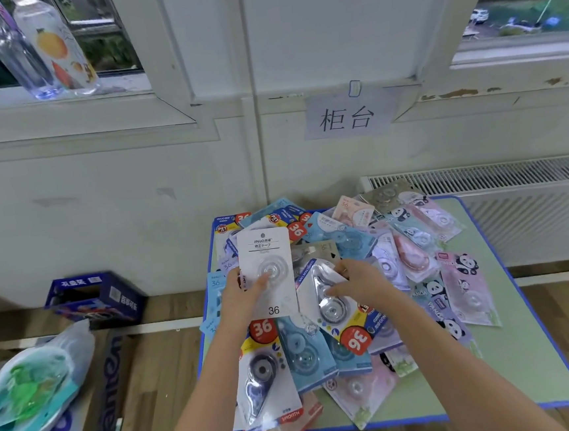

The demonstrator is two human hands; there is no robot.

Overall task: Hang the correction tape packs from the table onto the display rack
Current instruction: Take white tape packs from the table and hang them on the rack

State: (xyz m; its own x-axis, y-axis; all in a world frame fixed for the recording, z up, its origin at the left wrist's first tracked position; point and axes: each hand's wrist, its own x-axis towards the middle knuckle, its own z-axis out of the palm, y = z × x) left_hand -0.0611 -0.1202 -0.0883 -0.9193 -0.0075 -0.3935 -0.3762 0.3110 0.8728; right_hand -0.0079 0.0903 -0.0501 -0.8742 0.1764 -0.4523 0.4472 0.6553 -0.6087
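White card, printed "36" near its lower edge, stood upright in the head view: the white pack (266,272) was held in the left hand (240,296), thumb across the clear blister and fingers hidden behind the card, so that grip was closed on it. Its long axis ran up and down, with the small hang hole at the top edge, away from the grip and toward the wall. Just beside it, the right hand (359,282) pinched the upper end of the blue-edged pack (332,309), which lay tilted with its red "36" badge at the lower end; whether that pack was lifted clear of the heap (417,255) of correction tape packs or still rested on it, I could not tell. The heap covered most of the green counter (516,360), blue-rimmed, and both hands worked over its left half. No display rack showed anywhere in this view, so the coming move, as I judged it, would call for turning away from the counter with the white pack's hole end leading, the left hand being the readier of the two.
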